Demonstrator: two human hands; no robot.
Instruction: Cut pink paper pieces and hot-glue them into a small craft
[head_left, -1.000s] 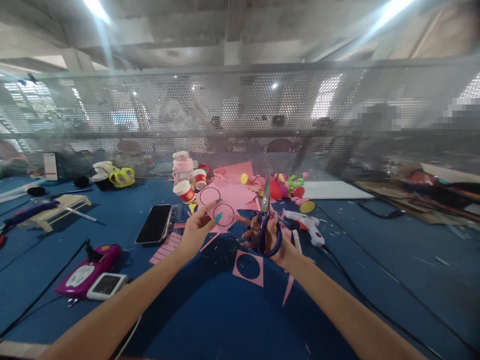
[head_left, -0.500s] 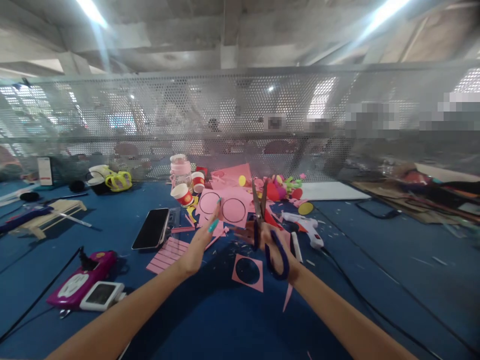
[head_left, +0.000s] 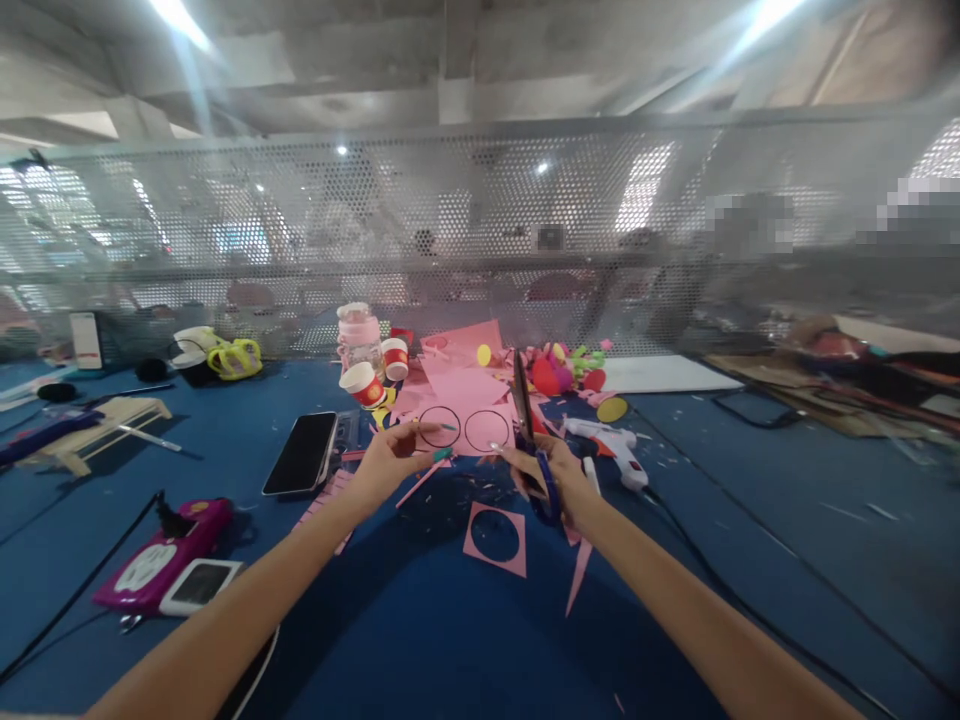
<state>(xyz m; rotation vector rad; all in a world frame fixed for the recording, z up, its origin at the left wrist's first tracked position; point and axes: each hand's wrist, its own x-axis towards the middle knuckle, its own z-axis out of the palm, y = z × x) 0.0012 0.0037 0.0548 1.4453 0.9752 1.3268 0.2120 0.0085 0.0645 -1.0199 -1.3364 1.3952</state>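
Pale pink paper (head_left: pixel 463 440) with two black-outlined circles lies before me. My left hand (head_left: pixel 386 462) holds its lower left side, forefinger across the left circle and thumb at the lower edge. Dark blue-handled scissors (head_left: pixel 523 405) are in my right hand (head_left: pixel 561 482), their blades pointing up and away and looking closed. The thumb and a fingertip of that hand reach the paper's lower right corner. On the blue table nearer me is a pink square (head_left: pixel 472 552) with a round hole. A narrow pink offcut (head_left: pixel 577 580) lies below my right hand.
A white glue gun (head_left: pixel 619 450) with a black cable lies right of my right hand. Left are a phone (head_left: pixel 301 455), a purple power strip (head_left: pixel 169 560) and paper cups (head_left: pixel 363 384). Pink scraps and colourful craft pieces (head_left: pixel 555 372) lie behind, before a perforated metal screen (head_left: pixel 465 230).
The circled paper has come slightly right and down. My left forefinger now lies across it instead of standing upright. The scissors have turned, their blades now looking closed, and my right fingers touch the paper.
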